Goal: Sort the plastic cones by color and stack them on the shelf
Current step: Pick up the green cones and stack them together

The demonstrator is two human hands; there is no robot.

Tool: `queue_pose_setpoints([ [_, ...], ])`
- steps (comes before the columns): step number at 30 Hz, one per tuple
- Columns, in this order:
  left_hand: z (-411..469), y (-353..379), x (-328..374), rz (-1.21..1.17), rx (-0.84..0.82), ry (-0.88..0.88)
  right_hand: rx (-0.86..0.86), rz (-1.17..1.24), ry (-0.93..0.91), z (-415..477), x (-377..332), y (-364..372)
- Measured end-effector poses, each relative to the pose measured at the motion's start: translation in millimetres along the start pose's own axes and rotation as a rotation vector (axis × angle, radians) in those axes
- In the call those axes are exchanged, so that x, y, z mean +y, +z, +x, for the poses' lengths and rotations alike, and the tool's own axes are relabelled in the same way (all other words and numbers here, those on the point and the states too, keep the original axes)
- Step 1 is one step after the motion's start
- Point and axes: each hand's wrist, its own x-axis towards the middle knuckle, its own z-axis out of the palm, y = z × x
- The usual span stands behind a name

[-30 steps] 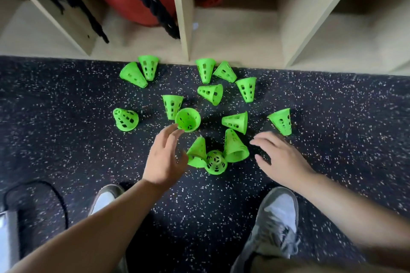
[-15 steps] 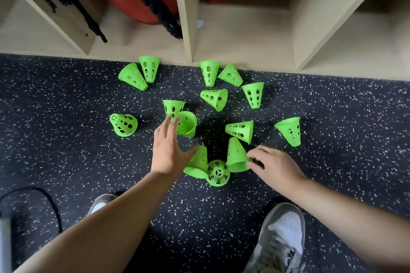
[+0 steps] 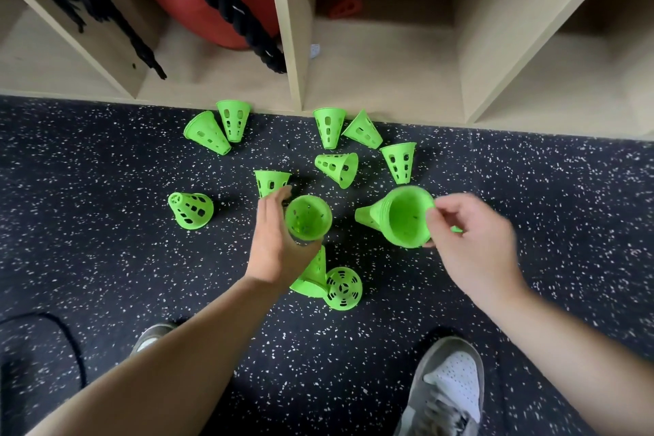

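Newly off floor [image 3: 106, 241]: green cone [image 3: 307, 219] in L hand [image 3: 274, 248] grip, 2nd cone [image 3: 403, 219] in R hand [image 3: 470, 244] pinch.

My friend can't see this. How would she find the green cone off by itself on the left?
Find the dark speckled floor before the wooden shelf, strewn with green cones. Left of the left hand, one cone lies on its side, farther left than all others.
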Motion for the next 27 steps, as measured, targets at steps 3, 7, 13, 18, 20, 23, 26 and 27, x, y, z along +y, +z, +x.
queue_pose_setpoints([
  [3,-8,3,23,-0.045,-0.059,0.005,0.020,0.169,0.061,8,-38,-8],
  [7,-15,11,47,-0.196,-0.059,0.061,-0.193,0.185,0.132,13,-59,4],
  [13,-16,12,46,-0.255,-0.001,0.051,-0.029,0.051,0.254,29,-14,13],
  [18,-19,14,36,-0.224,0.004,0.033,-0.282,-0.276,0.380,39,36,49],
  [20,-20,15,36,-0.221,0.010,0.009,-0.278,-0.275,0.360,37,42,60],
  [23,-20,16,37,-0.191,0.027,-0.001,-0.133,-0.259,0.176,33,36,57],
  [26,-18,17,35,-0.152,0.048,0.009,0.093,-0.131,-0.286,28,8,36],
  [27,-18,17,35,-0.144,0.049,0.006,0.107,-0.109,-0.406,27,-1,30],
])
